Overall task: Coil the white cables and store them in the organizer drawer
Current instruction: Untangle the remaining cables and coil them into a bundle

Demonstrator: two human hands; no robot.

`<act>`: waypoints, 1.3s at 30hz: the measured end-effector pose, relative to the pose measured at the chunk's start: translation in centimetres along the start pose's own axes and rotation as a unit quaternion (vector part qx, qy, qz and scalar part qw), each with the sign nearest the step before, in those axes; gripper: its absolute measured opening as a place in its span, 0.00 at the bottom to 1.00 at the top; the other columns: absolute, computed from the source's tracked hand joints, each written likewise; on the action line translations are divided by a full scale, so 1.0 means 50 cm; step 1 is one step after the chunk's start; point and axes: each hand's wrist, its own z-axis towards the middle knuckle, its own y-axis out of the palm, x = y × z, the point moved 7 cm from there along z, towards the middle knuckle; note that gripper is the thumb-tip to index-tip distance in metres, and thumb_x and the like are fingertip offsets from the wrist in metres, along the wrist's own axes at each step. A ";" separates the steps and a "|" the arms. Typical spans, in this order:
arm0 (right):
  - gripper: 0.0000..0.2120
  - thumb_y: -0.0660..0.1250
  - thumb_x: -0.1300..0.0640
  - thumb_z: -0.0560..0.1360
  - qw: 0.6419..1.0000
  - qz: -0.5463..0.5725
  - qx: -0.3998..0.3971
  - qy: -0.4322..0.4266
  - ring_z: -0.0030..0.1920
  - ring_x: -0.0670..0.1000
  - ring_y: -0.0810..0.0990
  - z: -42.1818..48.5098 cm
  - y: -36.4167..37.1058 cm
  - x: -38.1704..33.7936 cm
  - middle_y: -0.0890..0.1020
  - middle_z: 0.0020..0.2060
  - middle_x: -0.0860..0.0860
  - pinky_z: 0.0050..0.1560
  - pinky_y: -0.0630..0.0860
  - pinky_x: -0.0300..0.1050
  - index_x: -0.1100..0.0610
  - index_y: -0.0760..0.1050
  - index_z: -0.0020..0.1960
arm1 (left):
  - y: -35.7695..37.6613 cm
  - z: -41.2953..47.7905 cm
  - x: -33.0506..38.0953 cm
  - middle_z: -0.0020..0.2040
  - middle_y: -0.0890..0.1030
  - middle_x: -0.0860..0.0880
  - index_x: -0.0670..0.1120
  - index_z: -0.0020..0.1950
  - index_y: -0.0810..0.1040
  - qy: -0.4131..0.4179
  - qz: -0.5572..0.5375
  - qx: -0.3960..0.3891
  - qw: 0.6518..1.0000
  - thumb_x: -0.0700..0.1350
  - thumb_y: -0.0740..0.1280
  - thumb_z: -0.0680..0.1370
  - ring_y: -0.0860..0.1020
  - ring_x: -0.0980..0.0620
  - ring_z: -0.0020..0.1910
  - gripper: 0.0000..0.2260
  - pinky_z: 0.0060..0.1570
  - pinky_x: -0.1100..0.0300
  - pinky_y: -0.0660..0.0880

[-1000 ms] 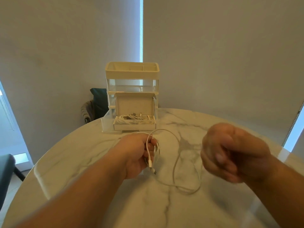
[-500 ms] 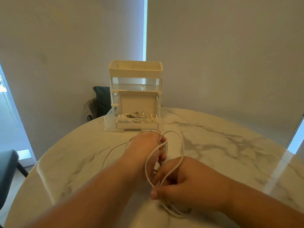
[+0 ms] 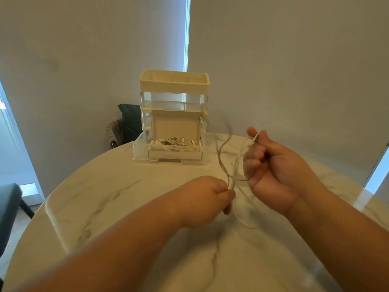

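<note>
Pale roller blinds behind, round white marble desk (image 3: 126, 207) in front: one thin white cable (image 3: 221, 157) half coiled.

At the far edge stands the cream-and-clear plastic organizer (image 3: 174, 83). Its clear bottom drawer (image 3: 139, 148) is pulled out and carries an open white cardboard box (image 3: 174, 154) of coiled white cables (image 3: 168, 144). My left grip (image 3: 206, 199) is fisted on the gathered turns, low over the desk. My right grip (image 3: 271, 165), higher and to the right, pinches a strand between thumb and forefinger, the other fingers curled. The cable swings, blurred, in loose loops between them. To do this turn well, I judge the right grip should feed its strand to the left in a loop matching the others, untwisted, and the left should clamp each turn before I reach for more.
</note>
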 end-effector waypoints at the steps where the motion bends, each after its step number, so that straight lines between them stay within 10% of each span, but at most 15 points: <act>1: 0.12 0.62 0.52 0.80 1.000 0.007 0.016 0.004 0.30 0.46 0.79 0.014 -0.013 0.004 0.77 0.31 0.50 0.29 0.77 0.37 0.60 0.77 0.55 | 0.000 -0.007 0.001 0.33 0.76 0.50 0.47 0.37 0.78 -0.002 -0.056 -0.026 0.998 0.49 0.61 0.82 0.73 0.52 0.32 0.15 0.37 0.60 0.73; 4: 0.24 0.60 0.49 0.80 0.996 0.006 0.042 0.073 0.52 0.60 0.82 0.047 -0.056 0.032 0.80 0.52 0.64 0.52 0.81 0.51 0.71 0.70 0.62 | -0.015 -0.021 0.007 0.26 0.70 0.48 0.43 0.34 0.75 0.011 -0.146 -0.052 0.988 0.46 0.60 0.82 0.68 0.51 0.26 0.17 0.29 0.65 0.69; 7: 0.20 0.62 0.57 0.77 0.979 -0.165 0.014 0.120 0.53 0.62 0.80 0.053 -0.078 0.053 0.79 0.54 0.67 0.48 0.82 0.51 0.71 0.71 0.63 | -0.020 -0.022 -0.003 0.26 0.62 0.48 0.42 0.32 0.73 -0.016 -0.298 -0.075 0.951 0.46 0.58 0.83 0.61 0.51 0.26 0.20 0.27 0.61 0.63; 12: 0.07 0.68 0.53 0.77 0.668 -0.710 -0.021 -0.220 0.49 0.43 0.81 0.020 -0.049 -0.014 0.85 0.45 0.48 0.53 0.78 0.42 0.53 0.84 0.48 | -0.036 0.000 -0.043 0.26 0.59 0.51 0.46 0.30 0.71 -0.077 -0.435 -0.031 0.897 0.48 0.58 0.82 0.56 0.54 0.26 0.21 0.26 0.62 0.61; 16: 0.15 0.66 0.50 0.76 0.641 -0.676 -0.094 -0.352 0.59 0.36 0.73 -0.022 -0.008 -0.012 0.77 0.56 0.39 0.59 0.66 0.27 0.47 0.76 0.63 | -0.040 -0.001 -0.038 0.26 0.59 0.52 0.46 0.30 0.71 -0.086 -0.479 -0.029 0.873 0.48 0.58 0.82 0.56 0.56 0.24 0.20 0.25 0.63 0.61; 20: 0.10 0.64 0.53 0.76 0.599 -0.716 -0.127 -0.336 0.51 0.38 0.76 -0.001 -0.009 0.027 0.80 0.47 0.40 0.52 0.70 0.33 0.48 0.82 0.53 | -0.032 -0.004 -0.027 0.26 0.59 0.52 0.45 0.31 0.71 -0.089 -0.511 -0.045 0.854 0.47 0.57 0.81 0.57 0.56 0.24 0.18 0.26 0.63 0.62; 24: 0.13 0.63 0.43 0.75 0.642 -0.679 -0.043 -0.354 0.58 0.41 0.72 -0.014 -0.015 0.007 0.76 0.52 0.42 0.60 0.67 0.33 0.44 0.82 0.53 | -0.045 -0.005 -0.021 0.29 0.61 0.52 0.44 0.35 0.72 -0.066 -0.582 -0.028 0.810 0.44 0.57 0.79 0.59 0.56 0.26 0.14 0.28 0.62 0.65; 29: 0.11 0.65 0.54 0.79 0.772 -0.601 -0.051 -0.202 0.34 0.41 0.80 -0.022 -0.010 0.050 0.84 0.35 0.48 0.39 0.76 0.38 0.48 0.85 0.42 | -0.043 -0.001 -0.011 0.30 0.63 0.51 0.44 0.38 0.73 -0.032 -0.604 -0.018 0.796 0.43 0.56 0.82 0.61 0.56 0.27 0.14 0.30 0.62 0.67; 39: 0.13 0.62 0.57 0.81 0.806 -0.570 -0.057 -0.146 0.34 0.44 0.78 -0.025 -0.006 0.074 0.82 0.32 0.46 0.39 0.78 0.42 0.53 0.83 0.42 | -0.034 0.003 -0.004 0.32 0.68 0.49 0.41 0.45 0.73 -0.019 -0.599 0.019 0.800 0.44 0.56 0.84 0.67 0.55 0.29 0.12 0.33 0.61 0.71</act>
